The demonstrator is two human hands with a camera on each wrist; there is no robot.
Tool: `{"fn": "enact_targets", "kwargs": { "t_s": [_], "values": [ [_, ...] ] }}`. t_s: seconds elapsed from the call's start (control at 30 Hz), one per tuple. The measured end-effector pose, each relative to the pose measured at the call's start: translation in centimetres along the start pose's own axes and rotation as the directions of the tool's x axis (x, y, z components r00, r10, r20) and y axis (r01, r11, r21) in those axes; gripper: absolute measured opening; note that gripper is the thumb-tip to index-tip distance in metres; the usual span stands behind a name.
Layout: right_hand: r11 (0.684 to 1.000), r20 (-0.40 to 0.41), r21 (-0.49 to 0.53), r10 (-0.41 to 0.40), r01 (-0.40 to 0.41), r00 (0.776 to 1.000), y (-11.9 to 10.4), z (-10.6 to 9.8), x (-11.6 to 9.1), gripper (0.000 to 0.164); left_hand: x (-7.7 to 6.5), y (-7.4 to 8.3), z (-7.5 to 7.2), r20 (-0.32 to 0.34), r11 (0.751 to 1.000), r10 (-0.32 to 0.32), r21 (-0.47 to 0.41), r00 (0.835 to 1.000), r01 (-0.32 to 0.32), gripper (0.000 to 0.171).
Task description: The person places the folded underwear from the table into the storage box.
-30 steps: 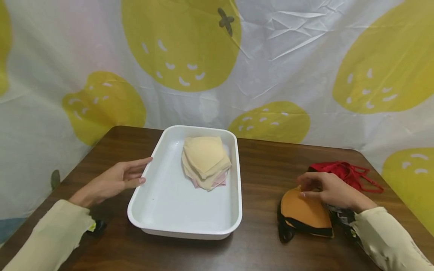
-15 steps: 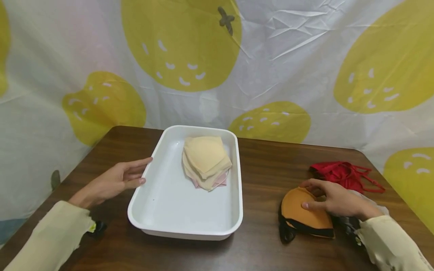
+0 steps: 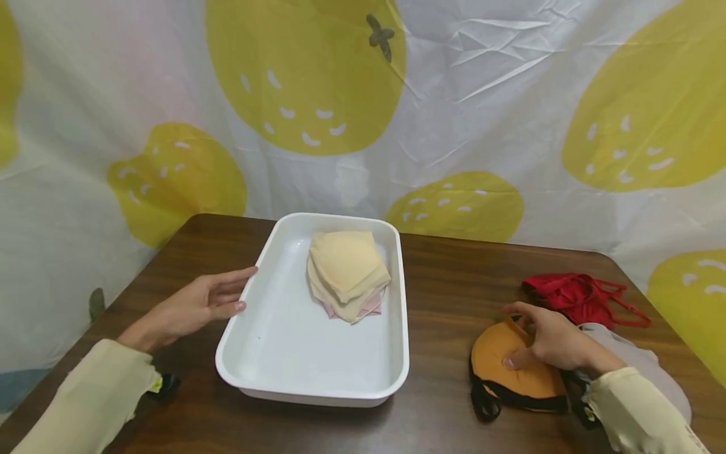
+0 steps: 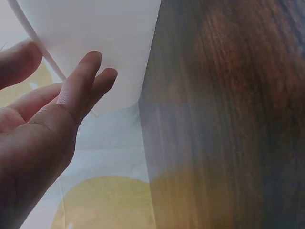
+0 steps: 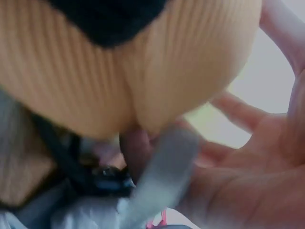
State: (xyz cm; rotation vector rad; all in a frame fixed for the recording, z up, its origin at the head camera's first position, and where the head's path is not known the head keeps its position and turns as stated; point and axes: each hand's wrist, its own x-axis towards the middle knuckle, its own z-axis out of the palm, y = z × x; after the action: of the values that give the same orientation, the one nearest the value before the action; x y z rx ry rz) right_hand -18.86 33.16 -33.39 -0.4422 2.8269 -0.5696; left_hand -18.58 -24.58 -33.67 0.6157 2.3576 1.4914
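Nearest are two cream sleeves (image 3: 85, 397), reaching in from the lower corners, with a small dark object (image 3: 164, 384) beside the left cuff. The right hand (image 3: 556, 340) pinches a folded bra (image 3: 507, 383), thumb pressed into its orange padded face and the other fingers bent at its far edge. The bra lies on the counter (image 3: 448, 284), well to the right of the tray; black trim runs along its near side, and a black strap hangs in a loop at its left end. The right wrist view shows its ribbed lining close up, though much of that picture is blurred. A grey garment (image 3: 658, 369) lies partly hidden behind the right forearm.

The left hand (image 3: 187, 309) rests at the left rim of the white tray (image 3: 300, 359), fingers loosely extended and spread from the thumb, touching the rim without gripping it firmly. The tray is deep and rectangular, with rounded corners. A stack of folded cloth (image 3: 348, 271), beige on top with pink showing beneath, lies toward its far right part.

Farther off on the right, beyond the right hand, is a crumpled red garment (image 3: 573, 299) with thin straps. Behind the counter hangs a white curtain (image 3: 539, 132) printed with large yellow lemons (image 3: 306, 75).
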Motion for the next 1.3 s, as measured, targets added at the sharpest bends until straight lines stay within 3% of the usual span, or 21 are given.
{"fn": "enact_targets", "kwargs": {
  "t_s": [0.17,0.3,0.4,0.57,0.73,1.0,1.13,1.3],
  "values": [
    [0.997,0.016,0.008,0.078,-0.078,0.997,0.0,0.2,0.1,0.092,-0.1,0.0,0.1,-0.01,1.0,0.004,0.0,1.0,-0.004,0.071],
    [0.995,0.037,0.037,0.087,-0.089,0.996,0.2,0.2,0.0,0.088,-0.1,0.1,0.1,-0.011,1.0,-0.004,0.002,1.0,0.004,0.072],
    [0.988,0.065,0.133,0.07,-0.078,0.995,0.3,0.3,-0.1,0.085,-0.1,0.1,0.2,-0.008,1.0,0.004,0.001,1.0,-0.004,0.072],
    [0.934,0.113,0.351,0.029,-0.068,0.993,0.6,0.6,-0.4,0.082,0.1,0.0,0.2,-0.003,1.0,0.01,0.004,1.0,-0.01,0.071],
    [0.913,0.094,0.407,-0.084,0.039,0.992,0.7,0.3,-0.5,0.081,0.1,0.0,0.1,-0.006,1.0,0.007,0.007,1.0,-0.007,0.071],
    [0.783,0.135,0.615,-0.223,0.095,0.966,0.7,-0.3,-1.2,0.067,0.0,-0.1,0.1,-0.012,1.0,0.019,-0.016,1.0,-0.019,0.07],
    [0.758,0.117,0.645,-0.217,0.092,0.969,0.7,-0.5,-1.4,0.063,0.0,-0.2,0.1,-0.012,1.0,0.022,-0.017,1.0,-0.022,0.07],
    [0.693,0.117,0.719,-0.195,0.052,0.974,0.5,-0.5,-1.6,0.061,0.0,-0.3,0.1,-0.008,0.999,0.034,-0.023,0.999,-0.034,0.07]
  ]
}}
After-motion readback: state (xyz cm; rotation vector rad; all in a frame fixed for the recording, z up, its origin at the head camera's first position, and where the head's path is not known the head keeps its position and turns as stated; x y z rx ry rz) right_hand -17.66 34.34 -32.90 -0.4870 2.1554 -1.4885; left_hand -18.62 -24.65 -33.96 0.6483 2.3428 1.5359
